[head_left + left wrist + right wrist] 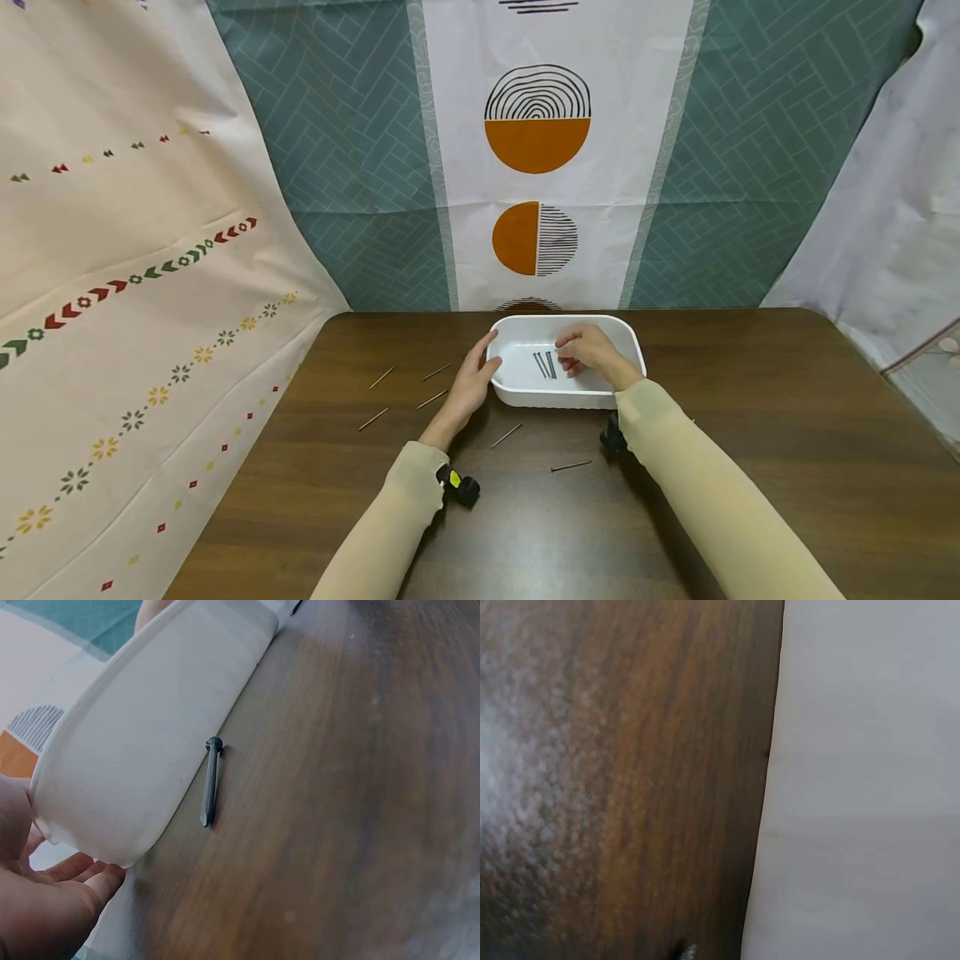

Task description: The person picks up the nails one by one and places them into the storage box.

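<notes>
A white plastic basin (pixel 506 392) stands near the back edge of the table. My left hand (pixel 468 382) holds its left end, thumb at the rim and fingers along the outer wall; the left wrist view shows that hand (pixel 52 900) at the basin's corner. Inside the basin, my right hand (pixel 588 348) hovers with loosely bent fingers, and no object shows between them. Just left of these fingers, several nails (pixel 545 365) lie on the basin floor. In the right wrist view only the basin's outer wall (pixel 862 780) and the table show; the hand is out of sight.
Loose nails lie on the wooden table (pixel 517 533): one nail (pixel 571 466) before the basin, another nail (pixel 507 435) near the left wrist, and several thin nails (pixel 381 377) farther left. A patterned curtain (pixel 360 167) hangs behind the table.
</notes>
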`<state>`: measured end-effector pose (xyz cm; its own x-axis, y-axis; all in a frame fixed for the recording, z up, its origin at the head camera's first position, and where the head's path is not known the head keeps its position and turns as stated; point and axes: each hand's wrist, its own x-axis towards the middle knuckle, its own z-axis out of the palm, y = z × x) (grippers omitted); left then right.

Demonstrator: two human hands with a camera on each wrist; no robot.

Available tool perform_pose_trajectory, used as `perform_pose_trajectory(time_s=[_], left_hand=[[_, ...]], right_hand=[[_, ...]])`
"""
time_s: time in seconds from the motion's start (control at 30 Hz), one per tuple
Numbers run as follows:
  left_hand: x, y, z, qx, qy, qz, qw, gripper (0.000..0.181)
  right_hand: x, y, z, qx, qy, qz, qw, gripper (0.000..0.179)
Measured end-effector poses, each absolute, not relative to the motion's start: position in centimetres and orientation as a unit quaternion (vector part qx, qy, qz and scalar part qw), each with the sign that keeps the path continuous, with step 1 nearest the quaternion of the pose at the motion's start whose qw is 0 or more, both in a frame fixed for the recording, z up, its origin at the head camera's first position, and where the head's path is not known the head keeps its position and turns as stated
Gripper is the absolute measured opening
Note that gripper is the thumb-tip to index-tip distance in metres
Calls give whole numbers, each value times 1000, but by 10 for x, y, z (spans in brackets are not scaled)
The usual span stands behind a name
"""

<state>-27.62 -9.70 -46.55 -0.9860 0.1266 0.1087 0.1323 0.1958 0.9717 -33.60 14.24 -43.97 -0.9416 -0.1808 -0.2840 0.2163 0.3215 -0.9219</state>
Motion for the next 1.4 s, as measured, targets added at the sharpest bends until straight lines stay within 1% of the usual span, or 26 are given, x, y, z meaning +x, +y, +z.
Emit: perform_pose_trajectory(time_s=[0.13, 0.3, 0.47, 0.57, 0.73, 0.8, 0.93, 1.1, 1.4], left_hand=[[-275, -95, -462, -80, -774, -629, 1, 54], [-264, -93, -442, -83, -770, -632, -6, 53], [-257, -91, -434, -90, -769, -633, -3, 53], [-262, -92, -440, -86, -770, -632, -4, 53], [-277, -94, -465, -79, -777, -625, -2, 54], [-277, -94, -469, -80, -776, -625, 1, 54], [-277, -96, -470, -86, -773, -628, 4, 54], [-276, -98, -469, -88, -775, -626, 5, 53], [-276, -98, -468, -88, -772, -629, 9, 54]], right_hand=[[-336, 142, -438, 14, 795, -582, 171, 27], [-334, 142, -437, 16, 796, -581, 169, 26], [-333, 143, -434, 12, 797, -579, 170, 26], [-332, 143, -433, 10, 792, -585, 174, 26], [-332, 146, -434, 7, 775, -606, 181, 28], [-333, 148, -433, 9, 770, -611, 181, 29], [-333, 152, -426, 4, 773, -606, 185, 32], [-331, 157, -411, -30, 786, -585, 196, 36], [-324, 166, -386, -103, 787, -559, 239, 41]])
